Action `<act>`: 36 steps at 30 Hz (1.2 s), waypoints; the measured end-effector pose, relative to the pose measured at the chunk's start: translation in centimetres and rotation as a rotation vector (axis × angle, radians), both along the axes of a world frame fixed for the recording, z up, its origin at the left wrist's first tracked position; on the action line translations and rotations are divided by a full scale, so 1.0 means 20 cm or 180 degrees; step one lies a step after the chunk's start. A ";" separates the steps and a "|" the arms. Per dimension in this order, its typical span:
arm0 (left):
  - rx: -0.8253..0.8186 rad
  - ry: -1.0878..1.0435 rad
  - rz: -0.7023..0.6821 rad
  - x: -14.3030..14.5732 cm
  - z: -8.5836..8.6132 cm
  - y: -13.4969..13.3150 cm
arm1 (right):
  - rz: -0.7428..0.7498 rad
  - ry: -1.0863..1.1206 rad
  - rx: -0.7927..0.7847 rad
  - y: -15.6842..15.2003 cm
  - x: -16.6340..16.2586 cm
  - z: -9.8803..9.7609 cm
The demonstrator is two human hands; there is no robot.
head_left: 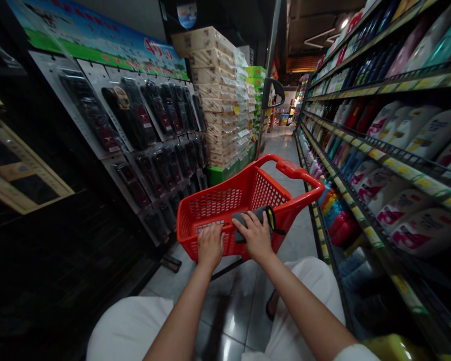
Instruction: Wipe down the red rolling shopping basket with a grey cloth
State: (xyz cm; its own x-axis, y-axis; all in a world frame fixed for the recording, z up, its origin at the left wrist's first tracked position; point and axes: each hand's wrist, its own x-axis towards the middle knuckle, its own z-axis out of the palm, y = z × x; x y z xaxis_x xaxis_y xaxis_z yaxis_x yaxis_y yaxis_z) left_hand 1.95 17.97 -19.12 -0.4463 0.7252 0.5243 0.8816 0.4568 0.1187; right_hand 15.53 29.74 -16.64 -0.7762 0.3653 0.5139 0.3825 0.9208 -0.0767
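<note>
A red plastic shopping basket cart (225,200) stands in a shop aisle right in front of me. My left hand (209,245) rests with curled fingers on the basket's near rim. My right hand (256,234) lies on the same rim and presses a dark rolled item with a yellow trim (261,215) against it. The basket's red handle (291,169) sticks up at its far end. The inside of the basket shows nothing else.
On the right, shelves (391,150) hold many bottles. Hanging black packaged goods (150,130) cover the left wall. Stacked cartons (218,95) stand further ahead on the left. The grey tiled floor (281,145) runs on between them.
</note>
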 end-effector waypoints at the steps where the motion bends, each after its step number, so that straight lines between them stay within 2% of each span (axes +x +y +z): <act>1: -0.0006 -0.0031 0.0008 0.00 0.00 0.00 | 0.0055 -0.0021 0.0048 0.02 0.02 0.01; 6: -0.0001 -0.0108 0.0040 0.02 0.01 0.01 | -0.0097 -0.0024 0.0246 0.23 0.21 0.10; 10: -0.0081 -0.0048 0.0078 0.03 0.02 0.00 | -0.0615 0.0130 0.0249 0.47 0.42 0.24; 13: -0.0090 0.0031 0.0115 0.04 0.01 0.00 | -0.1097 0.0434 0.0037 0.56 0.51 0.30; 16: -0.0028 0.0082 0.0123 0.04 0.00 0.01 | -0.1358 0.0651 -0.0141 0.52 0.48 0.28; 18: -0.0002 0.0086 0.0112 0.04 0.00 0.01 | -0.1287 0.0613 -0.0168 0.42 0.41 0.23; 21: -0.0050 0.0079 0.0107 0.02 0.00 0.01 | -0.0798 0.0332 -0.0080 0.26 0.28 0.13; 24: -0.0047 0.0035 0.0091 -0.02 0.00 0.01 | -0.0382 0.0121 0.0096 0.18 0.22 0.08; 26: -0.0009 -0.0012 0.0051 -0.04 0.00 0.01 | -0.0259 0.0063 0.0173 0.21 0.23 0.08; 29: 0.0042 -0.0043 -0.0010 -0.06 0.00 0.01 | -0.0287 0.0045 0.0208 0.33 0.32 0.15; 33: 0.0088 -0.0033 -0.0020 -0.03 -0.02 0.02 | -0.0826 0.0381 0.0106 0.47 0.44 0.23; 36: 0.0127 0.0008 0.0003 -0.01 -0.03 0.04 | -0.1113 0.0627 0.0015 0.46 0.41 0.21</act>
